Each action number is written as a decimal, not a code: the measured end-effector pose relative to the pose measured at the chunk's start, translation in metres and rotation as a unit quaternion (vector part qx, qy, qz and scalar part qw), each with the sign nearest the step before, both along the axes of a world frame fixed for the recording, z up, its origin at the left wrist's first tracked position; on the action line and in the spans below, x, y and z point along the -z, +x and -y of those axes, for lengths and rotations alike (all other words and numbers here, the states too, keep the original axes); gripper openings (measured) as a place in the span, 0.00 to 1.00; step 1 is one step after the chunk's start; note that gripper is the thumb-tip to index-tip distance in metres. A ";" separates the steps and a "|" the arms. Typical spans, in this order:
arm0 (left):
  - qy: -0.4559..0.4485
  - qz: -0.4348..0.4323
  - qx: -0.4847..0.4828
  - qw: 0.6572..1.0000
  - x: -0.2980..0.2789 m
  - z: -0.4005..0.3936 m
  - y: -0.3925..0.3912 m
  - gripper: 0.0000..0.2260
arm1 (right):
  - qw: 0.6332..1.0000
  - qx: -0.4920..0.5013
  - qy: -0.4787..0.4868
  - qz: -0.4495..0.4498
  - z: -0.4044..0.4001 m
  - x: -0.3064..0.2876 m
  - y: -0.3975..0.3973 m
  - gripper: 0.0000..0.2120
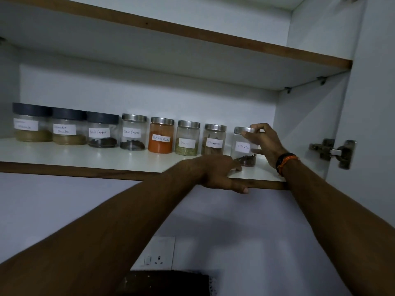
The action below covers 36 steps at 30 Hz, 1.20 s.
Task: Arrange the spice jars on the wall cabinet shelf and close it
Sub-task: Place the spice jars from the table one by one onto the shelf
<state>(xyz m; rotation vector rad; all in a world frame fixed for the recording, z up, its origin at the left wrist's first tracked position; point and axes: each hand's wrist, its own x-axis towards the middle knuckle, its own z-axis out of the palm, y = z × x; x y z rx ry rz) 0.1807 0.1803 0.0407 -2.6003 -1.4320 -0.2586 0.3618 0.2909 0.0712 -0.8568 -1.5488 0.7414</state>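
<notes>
Several labelled spice jars stand in a row on the white cabinet shelf [64, 155]. From the left come three dark-lidded jars, then steel-lidded ones: black pepper [133, 132], red chilli powder [161, 135], fennel [187, 138], cinnamon [214, 139]. The cloves jar [242, 146] is at the right end, slightly forward of the row. My right hand [261, 142] touches its lid and right side with fingers spread. My left hand [220, 174] rests flat on the shelf's front edge, fingers near the base of the cloves jar.
The cabinet's right side wall carries a metal hinge [332, 151]; the door is out of view. An upper shelf [192, 35] hangs above the jars. Below, on the wall, is a switch socket [155, 254] and a dark object [166, 283].
</notes>
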 end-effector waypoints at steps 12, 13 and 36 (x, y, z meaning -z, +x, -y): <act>-0.008 0.014 -0.006 1.000 0.001 -0.005 0.000 0.34 | 0.994 0.067 0.014 0.088 -0.041 -0.013 -0.005 0.18; -0.008 0.015 -0.006 1.000 0.001 -0.004 0.000 0.34 | 0.993 0.071 0.016 0.090 -0.042 -0.013 -0.006 0.18; -0.024 0.022 -0.015 0.999 -0.001 -0.001 0.002 0.34 | 0.963 0.193 0.052 0.180 -0.048 0.001 -0.014 0.30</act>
